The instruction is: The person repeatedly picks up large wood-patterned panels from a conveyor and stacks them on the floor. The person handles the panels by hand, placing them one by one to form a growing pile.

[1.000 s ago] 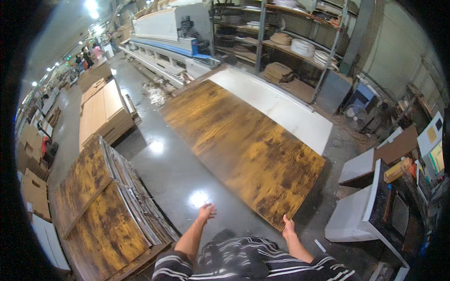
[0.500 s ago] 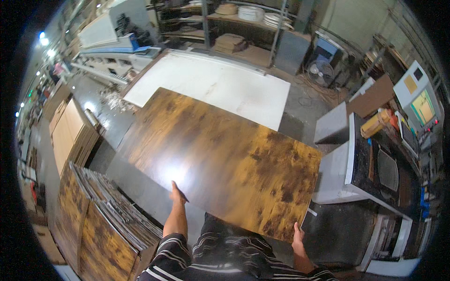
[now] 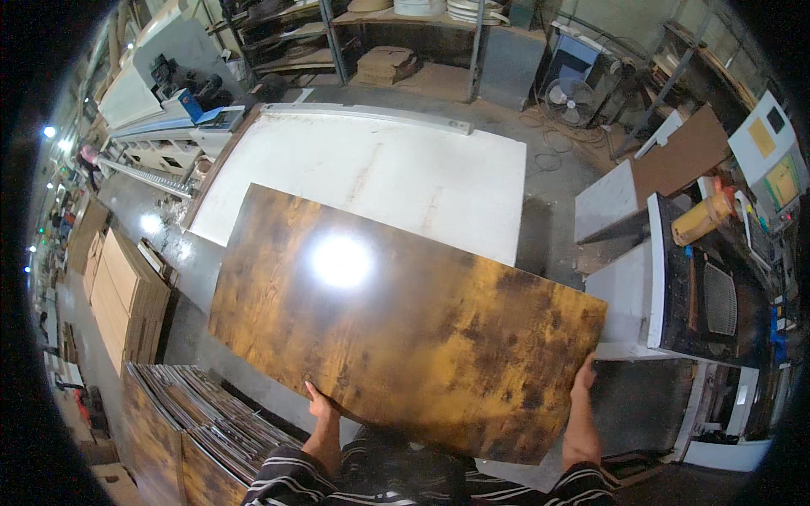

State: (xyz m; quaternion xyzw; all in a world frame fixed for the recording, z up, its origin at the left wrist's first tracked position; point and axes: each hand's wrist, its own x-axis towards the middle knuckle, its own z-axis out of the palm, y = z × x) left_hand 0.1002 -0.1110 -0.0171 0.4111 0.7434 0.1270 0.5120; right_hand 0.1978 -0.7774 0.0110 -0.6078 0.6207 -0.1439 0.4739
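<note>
A large rectangular wooden board (image 3: 422, 312) with a mottled brown and golden grain is held out in front of me, a bright glare on its glossy face. My left hand (image 3: 321, 406) grips the near long edge, thumb on top and the other fingers hidden beneath. At the short right edge my right hand (image 3: 583, 375) is closed on the board, most of its fingers out of sight. The board's far edge overlaps the near part of a white flat table (image 3: 396, 181) in this view; whether they touch I cannot tell.
At lower left stands a stack of similar boards (image 3: 224, 422), with a pale stack of panels (image 3: 126, 287) beyond it. To the right are a dark-topped machine stand (image 3: 675, 295) and a control panel (image 3: 772, 152). Shelves (image 3: 405, 51) and a fan (image 3: 569, 101) stand at the back.
The board's face has tilted and its right end has shifted right. My right hand has moved up and away from the near right corner, while my left hand sits lower in the view.
</note>
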